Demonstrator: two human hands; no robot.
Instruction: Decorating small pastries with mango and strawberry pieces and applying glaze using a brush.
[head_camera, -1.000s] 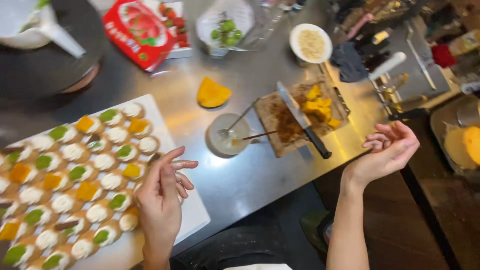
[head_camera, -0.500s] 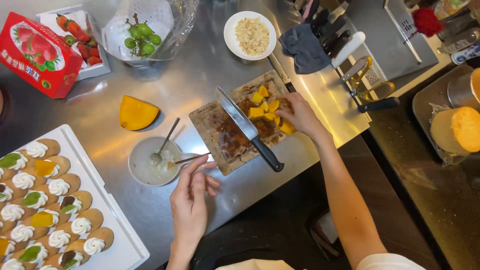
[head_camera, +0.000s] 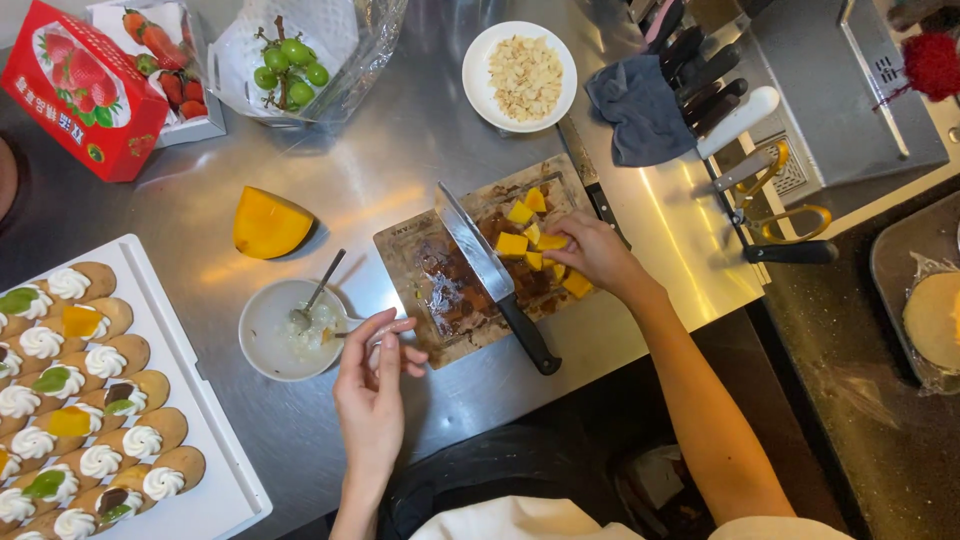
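Your left hand and right hand are both bare, with no rings, watch or bracelet showing on fingers or wrists. Your forearms are uncovered all the way down. At the bottom edge of the view, you wear a white short-sleeved top, its sleeve ending near your right shoulder.

left hand: near, palm down, fingers loosely curled, fingertips pointing far and right.
left forearm: bare, rising straight from the near edge.
right hand: farther right, fingers bent downward, pinching.
right forearm: bare, extended diagonally from near right.
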